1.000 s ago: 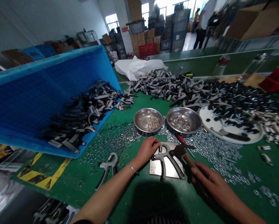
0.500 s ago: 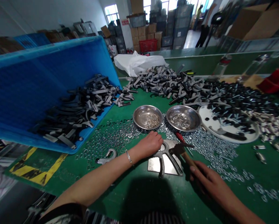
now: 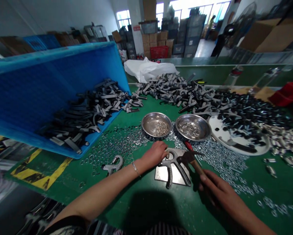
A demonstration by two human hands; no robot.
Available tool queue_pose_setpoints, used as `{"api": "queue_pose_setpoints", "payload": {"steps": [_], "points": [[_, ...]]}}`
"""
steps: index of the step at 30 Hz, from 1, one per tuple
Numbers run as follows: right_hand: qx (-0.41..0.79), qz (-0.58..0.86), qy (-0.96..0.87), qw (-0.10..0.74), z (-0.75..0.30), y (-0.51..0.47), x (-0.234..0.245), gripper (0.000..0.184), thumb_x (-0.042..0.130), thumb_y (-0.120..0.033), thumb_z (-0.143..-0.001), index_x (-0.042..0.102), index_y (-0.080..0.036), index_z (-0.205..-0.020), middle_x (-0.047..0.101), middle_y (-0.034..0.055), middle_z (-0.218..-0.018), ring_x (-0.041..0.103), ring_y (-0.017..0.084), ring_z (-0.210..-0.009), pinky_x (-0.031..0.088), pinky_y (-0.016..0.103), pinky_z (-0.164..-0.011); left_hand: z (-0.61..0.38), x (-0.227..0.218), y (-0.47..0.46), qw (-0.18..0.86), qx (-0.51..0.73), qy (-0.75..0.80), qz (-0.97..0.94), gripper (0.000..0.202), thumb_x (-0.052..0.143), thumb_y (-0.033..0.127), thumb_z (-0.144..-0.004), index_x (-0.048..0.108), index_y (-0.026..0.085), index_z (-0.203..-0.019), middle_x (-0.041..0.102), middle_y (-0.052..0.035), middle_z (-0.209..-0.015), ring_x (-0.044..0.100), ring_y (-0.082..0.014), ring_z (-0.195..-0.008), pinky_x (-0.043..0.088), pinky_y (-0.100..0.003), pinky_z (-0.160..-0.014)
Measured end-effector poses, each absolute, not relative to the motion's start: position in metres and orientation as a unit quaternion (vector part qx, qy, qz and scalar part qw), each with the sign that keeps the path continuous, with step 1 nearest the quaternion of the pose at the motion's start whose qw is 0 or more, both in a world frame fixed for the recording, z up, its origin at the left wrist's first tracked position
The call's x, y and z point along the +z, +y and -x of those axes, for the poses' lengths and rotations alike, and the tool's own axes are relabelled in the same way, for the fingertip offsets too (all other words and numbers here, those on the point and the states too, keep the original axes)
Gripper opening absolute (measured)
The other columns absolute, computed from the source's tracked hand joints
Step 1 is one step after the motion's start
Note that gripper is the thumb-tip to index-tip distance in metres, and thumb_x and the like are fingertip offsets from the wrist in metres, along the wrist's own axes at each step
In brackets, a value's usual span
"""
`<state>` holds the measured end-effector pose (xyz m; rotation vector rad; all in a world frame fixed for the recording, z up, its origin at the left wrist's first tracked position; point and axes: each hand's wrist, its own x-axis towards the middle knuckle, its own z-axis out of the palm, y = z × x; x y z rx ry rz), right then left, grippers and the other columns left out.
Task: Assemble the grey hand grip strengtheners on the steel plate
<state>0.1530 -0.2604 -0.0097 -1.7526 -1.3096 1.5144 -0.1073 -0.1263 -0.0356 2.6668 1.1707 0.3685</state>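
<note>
A grey hand grip exerciser (image 3: pixel 170 170) with two dark-padded handles lies on a flat metal plate (image 3: pixel 176 179), handles pointing toward me. My left hand (image 3: pixel 157 152) is closed at its upper left end, fingertips pressed together there; a small brassy piece shows by them, partly hidden. In my right hand (image 3: pixel 213 184) is a hammer (image 3: pixel 194 165), gripped by its wooden handle, its dark head just over the right side of the exerciser. A red-handled screwdriver (image 3: pixel 189 146) lies behind the hammer head. Another exerciser (image 3: pixel 113 165) with a spring rests left of my forearm.
Two metal bowls (image 3: pixel 147 130) of small parts stand behind my hands, with loose rings and nuts (image 3: pixel 217 156) around them. A tilted blue crate (image 3: pixel 51 78) of grey handles is left. Right are a white lid (image 3: pixel 213 125), black knobs with bolts (image 3: pixel 261 107) and metal cylinders (image 3: pixel 288 138).
The view has tilted slightly upward. My left fingers have drawn back a little from the exerciser, so more of its top shows. The hammer stays in nearly the same place.
</note>
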Motion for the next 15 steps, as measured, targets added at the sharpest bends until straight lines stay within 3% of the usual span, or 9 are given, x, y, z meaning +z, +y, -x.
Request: {"api": "queue_pose_setpoints", "payload": {"steps": [3,7,11,13,15], "points": [[0.450,0.626,-0.601,0.211,-0.155,-0.246,0.009,0.048,0.044,-0.060,-0.094,0.062,-0.023,-0.119,0.071,0.0035,-0.081,0.066,0.022,-0.070,0.052,0.031,-0.062,0.117,-0.031,-0.142,0.126,0.186,0.448,-0.865,0.027,0.051,0.029,-0.099,0.054,0.011,-0.119,0.058,-0.0126,-0.119,0.052,-0.0241,-0.112,0.043,-0.040,-0.100],[0.322,0.607,-0.691,0.223,-0.143,-0.225,0.035,0.049,0.040,-0.053,-0.098,0.056,-0.023,-0.133,0.073,0.0091,-0.105,0.068,0.026,-0.089,0.052,0.036,-0.080,0.125,-0.016,-0.170,0.126,0.136,0.434,-0.882,0.019,0.059,0.028,-0.092,0.058,0.014,-0.105,0.060,-0.0105,-0.109,0.051,-0.0263,-0.105,0.043,-0.043,-0.096],[0.264,0.591,-0.744,0.166,-0.129,-0.198,0.030,0.043,0.038,-0.046,-0.098,0.061,-0.021,-0.123,0.073,0.0125,-0.105,0.069,0.028,-0.089,0.051,0.038,-0.080,0.121,-0.012,-0.179,0.090,0.067,0.422,-0.899,0.012,0.058,0.025,-0.092,0.061,0.014,-0.096,0.062,-0.0112,-0.101,0.053,-0.0280,-0.099,0.043,-0.045,-0.092],[0.296,0.574,-0.754,0.119,-0.131,-0.187,0.021,0.038,0.041,-0.045,-0.097,0.065,-0.020,-0.111,0.074,0.0122,-0.097,0.069,0.028,-0.083,0.051,0.037,-0.075,0.118,-0.016,-0.178,0.075,0.052,0.429,-0.899,0.012,0.053,0.021,-0.094,0.062,0.013,-0.093,0.063,-0.0116,-0.098,0.054,-0.0280,-0.097,0.043,-0.045,-0.091],[0.354,0.585,-0.718,0.128,-0.139,-0.186,0.017,0.039,0.044,-0.048,-0.095,0.066,-0.020,-0.110,0.074,0.0099,-0.090,0.069,0.025,-0.077,0.052,0.033,-0.068,0.118,-0.019,-0.175,0.067,0.045,0.426,-0.901,0.015,0.051,0.020,-0.095,0.063,0.013,-0.092,0.064,-0.0123,-0.097,0.055,-0.0284,-0.097,0.043,-0.045,-0.091]]}}
